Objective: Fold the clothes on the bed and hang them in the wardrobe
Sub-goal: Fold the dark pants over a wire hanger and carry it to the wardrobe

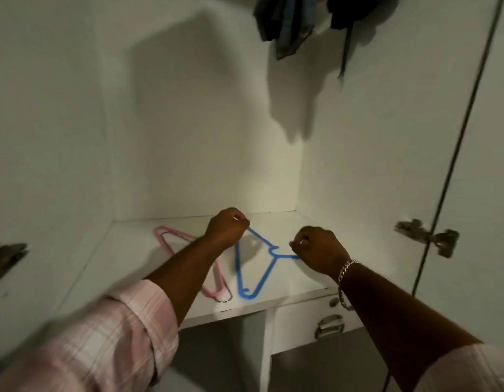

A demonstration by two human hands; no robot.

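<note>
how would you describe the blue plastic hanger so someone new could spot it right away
Look inside the white wardrobe at its flat white shelf above the small drawer. The blue plastic hanger lies there between both hands, right of a pink plastic hanger. It alone is bright blue.

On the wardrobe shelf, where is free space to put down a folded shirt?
Bare patches: the shelf back right corner, behind the right hand, and the left strip between the pink hanger and the side wall. The middle is crowded: blue hanger, pink hanger, left hand.
</note>
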